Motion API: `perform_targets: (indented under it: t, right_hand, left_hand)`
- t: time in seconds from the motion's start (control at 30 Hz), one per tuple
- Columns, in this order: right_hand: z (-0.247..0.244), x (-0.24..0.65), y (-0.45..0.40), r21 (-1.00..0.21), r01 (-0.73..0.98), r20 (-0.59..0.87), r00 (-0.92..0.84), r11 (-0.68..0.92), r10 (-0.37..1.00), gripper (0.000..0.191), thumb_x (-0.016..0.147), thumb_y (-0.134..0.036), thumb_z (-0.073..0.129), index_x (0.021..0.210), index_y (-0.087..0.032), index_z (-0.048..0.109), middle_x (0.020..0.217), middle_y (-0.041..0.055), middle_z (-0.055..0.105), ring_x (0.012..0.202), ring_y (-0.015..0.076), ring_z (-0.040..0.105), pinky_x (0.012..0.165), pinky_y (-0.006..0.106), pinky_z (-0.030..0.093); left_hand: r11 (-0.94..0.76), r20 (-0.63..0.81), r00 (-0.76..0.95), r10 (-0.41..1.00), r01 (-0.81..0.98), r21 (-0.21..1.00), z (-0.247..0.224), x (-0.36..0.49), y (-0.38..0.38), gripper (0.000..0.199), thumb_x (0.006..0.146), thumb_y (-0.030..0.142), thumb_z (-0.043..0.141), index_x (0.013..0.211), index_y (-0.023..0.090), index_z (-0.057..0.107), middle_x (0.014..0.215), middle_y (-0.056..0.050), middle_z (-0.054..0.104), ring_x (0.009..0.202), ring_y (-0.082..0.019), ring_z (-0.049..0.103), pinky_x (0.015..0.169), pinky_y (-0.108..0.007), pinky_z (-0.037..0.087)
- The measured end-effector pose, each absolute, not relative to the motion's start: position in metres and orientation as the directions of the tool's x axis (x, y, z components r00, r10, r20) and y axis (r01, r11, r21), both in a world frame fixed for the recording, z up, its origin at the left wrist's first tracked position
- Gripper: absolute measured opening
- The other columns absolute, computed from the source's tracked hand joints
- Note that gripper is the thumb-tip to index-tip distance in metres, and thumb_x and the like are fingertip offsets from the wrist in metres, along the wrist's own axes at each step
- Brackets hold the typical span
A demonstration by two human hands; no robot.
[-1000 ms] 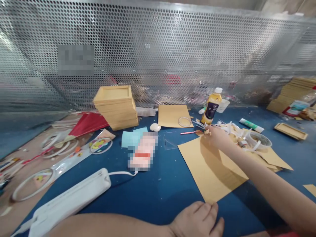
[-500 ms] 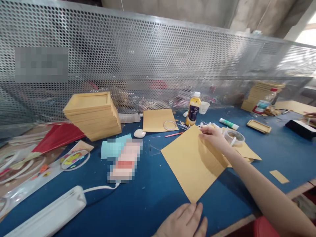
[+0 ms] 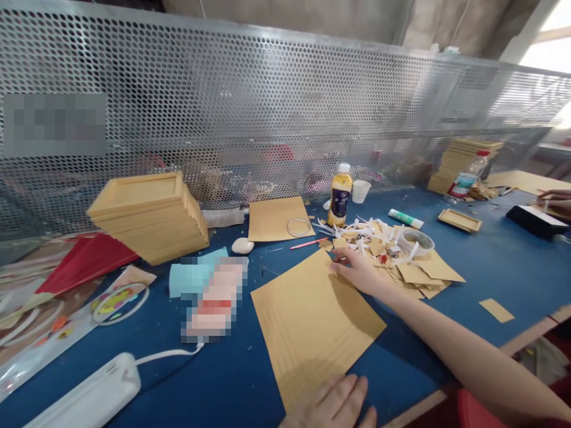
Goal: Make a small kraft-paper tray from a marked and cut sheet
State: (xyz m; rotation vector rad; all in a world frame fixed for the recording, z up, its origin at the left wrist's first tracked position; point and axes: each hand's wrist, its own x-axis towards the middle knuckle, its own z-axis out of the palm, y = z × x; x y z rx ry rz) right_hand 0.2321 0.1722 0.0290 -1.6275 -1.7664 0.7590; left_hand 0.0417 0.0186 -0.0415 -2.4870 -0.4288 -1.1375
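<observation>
Head view: a tan card (image 3: 312,324) lies on the blue counter (image 3: 401,368), toward its near edge, with one corner pointing to the back edge. The left hand (image 3: 330,405), partly cut off below, lies palm down over the card's near end, fingers stretched out and holding nothing that shows. The right hand (image 3: 357,270) is at the card's far corner with fingers bent; from this angle I cannot tell whether they pinch the card or only rest on it.

Just beyond the right hand is a heap of scraps (image 3: 377,242), white strips among tan bits, with a round tub (image 3: 416,242) at its right side. A pink pencil (image 3: 306,244) lies to the left of the heap.

Along the back edge, before a mesh panel (image 3: 267,107), are a stack of frames (image 3: 154,223) toward the left, a second card (image 3: 270,215) with a white ring (image 3: 298,227) on it, an upright bottle (image 3: 339,202) and a white cup (image 3: 361,191). A phone (image 3: 216,300) lies left of the card, cabled to a white power bank (image 3: 89,392) near the counter's left front. Toward the right edge, another person's hand (image 3: 555,196) is beside a black box (image 3: 533,223).
</observation>
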Motion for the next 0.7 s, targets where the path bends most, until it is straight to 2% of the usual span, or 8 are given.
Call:
perform_targets:
  t: [0.07,0.13,0.17,0.27,0.37,0.57,0.63,0.7]
  right_hand:
    - [0.040,0.251,0.173,-0.667,0.743,0.039,-0.042,0.057,0.998,0.024,0.078,-0.023,0.065,0.101,-0.018,0.067,0.093,0.0070,0.070,0.086,0.0199,0.064,0.077,0.029,0.047]
    - [0.050,0.272,0.176,-0.566,0.824,-0.022,0.009,-0.020,1.000,0.012,0.072,-0.025,0.071,0.080,-0.017,0.068,0.079,0.0072,0.069,0.076,0.0216,0.064,0.068,0.029,0.045]
    - [0.053,0.280,0.177,-0.520,0.852,-0.059,0.026,-0.053,0.998,0.014,0.067,-0.027,0.075,0.072,-0.017,0.067,0.073,0.0064,0.069,0.071,0.0217,0.063,0.063,0.029,0.043]
    - [0.057,0.293,0.180,-0.427,0.898,-0.143,0.053,-0.110,0.988,0.020,0.061,-0.031,0.079,0.065,-0.019,0.064,0.068,0.0049,0.068,0.064,0.0213,0.061,0.054,0.028,0.038]
    - [0.058,0.292,0.181,-0.401,0.910,-0.207,0.019,-0.103,0.978,0.018,0.065,-0.032,0.075,0.060,-0.019,0.064,0.062,0.0050,0.067,0.061,0.0211,0.060,0.053,0.028,0.037]
    - [0.072,0.294,0.175,-0.470,0.881,-0.245,-0.070,-0.055,0.967,0.028,0.077,-0.040,0.063,0.058,-0.019,0.061,0.058,0.0011,0.061,0.054,0.0151,0.052,0.050,0.027,0.035]
    - [0.080,0.295,0.168,-0.607,0.793,-0.258,-0.138,-0.049,0.956,0.034,0.080,-0.042,0.059,0.056,-0.019,0.055,0.051,-0.0017,0.053,0.046,0.0107,0.043,0.046,0.025,0.031]
    - [0.086,0.293,0.158,-0.785,0.616,-0.251,-0.210,-0.072,0.945,0.030,0.080,-0.039,0.060,0.059,-0.019,0.051,0.048,-0.0040,0.049,0.041,0.0075,0.036,0.041,0.023,0.027]
  left_hand:
    - [-0.875,0.745,0.651,0.143,0.435,-0.212,-0.037,0.040,0.018,0.018,0.093,0.028,0.057,0.108,0.020,0.063,0.103,-0.002,0.071,0.091,-0.012,0.066,0.085,-0.021,0.051]
    - [-0.886,0.688,0.711,0.141,0.401,-0.233,-0.027,0.036,0.019,0.019,0.093,0.027,0.057,0.110,0.020,0.062,0.107,-0.003,0.070,0.093,-0.013,0.066,0.086,-0.021,0.051]
    - [-0.893,0.652,0.744,0.144,0.381,-0.238,-0.022,0.034,0.019,0.020,0.092,0.025,0.058,0.111,0.020,0.062,0.110,-0.003,0.069,0.097,-0.013,0.065,0.088,-0.021,0.050]
    - [-0.896,0.642,0.750,0.159,0.383,-0.226,-0.011,0.030,0.020,0.019,0.092,0.023,0.057,0.110,0.020,0.062,0.112,-0.005,0.069,0.101,-0.015,0.065,0.088,-0.022,0.050]
    - [-0.892,0.633,0.745,0.212,0.412,-0.186,-0.013,0.029,0.017,0.024,0.092,0.029,0.056,0.114,0.018,0.060,0.114,-0.008,0.068,0.102,-0.017,0.064,0.089,-0.024,0.049]
    - [-0.911,0.469,0.847,0.249,0.370,-0.184,-0.014,0.025,0.012,0.041,0.094,0.040,0.049,0.125,0.013,0.054,0.125,-0.017,0.060,0.112,-0.023,0.060,0.095,-0.030,0.045]
    - [-0.916,0.452,0.850,0.269,0.371,-0.155,-0.011,0.023,0.011,0.042,0.093,0.039,0.048,0.125,0.012,0.054,0.126,-0.018,0.059,0.112,-0.025,0.060,0.095,-0.031,0.045]
    - [-0.916,0.465,0.835,0.294,0.385,-0.111,-0.008,0.023,0.010,0.042,0.092,0.038,0.049,0.123,0.011,0.056,0.126,-0.019,0.059,0.112,-0.025,0.060,0.095,-0.032,0.045]
